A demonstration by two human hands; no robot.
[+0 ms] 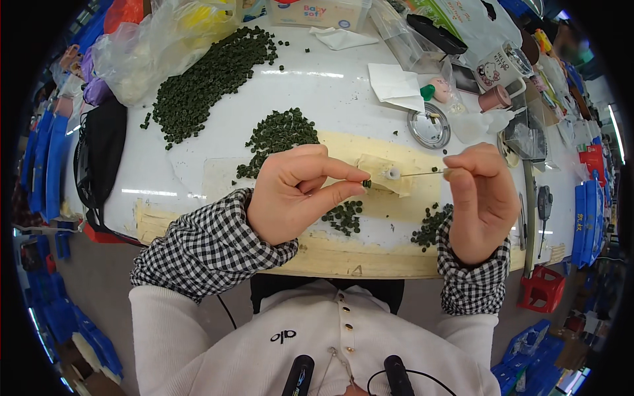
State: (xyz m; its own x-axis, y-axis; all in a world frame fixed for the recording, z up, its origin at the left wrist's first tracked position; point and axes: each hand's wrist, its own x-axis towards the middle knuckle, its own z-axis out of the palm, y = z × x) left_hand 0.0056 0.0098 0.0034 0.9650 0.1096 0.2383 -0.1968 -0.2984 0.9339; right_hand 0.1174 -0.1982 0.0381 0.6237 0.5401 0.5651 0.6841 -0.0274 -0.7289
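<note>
My left hand [290, 191] pinches a small dark green round part [367, 183] between thumb and forefinger. Between thumb and fingers of my right hand [481, 201] is a thin metal rod [422, 173], whose tip points left toward a small white post [393, 173]. That post stands on a block wrapped in yellowish tape [370, 164], just right of the left fingertips. Behind the left hand lies a pile of dark green parts [281, 135]. Smaller heaps sit nearer me, one [345, 218] beside the left wrist and another [430, 228] by the right.
A large pile of green parts [211, 82] spreads at the far left, next to plastic bags [142, 63]. A round metal lid [429, 125], a white paper [395, 86], a mug [498, 69] and a clear bin crowd the far right. A screwdriver [544, 204] lies at the right edge.
</note>
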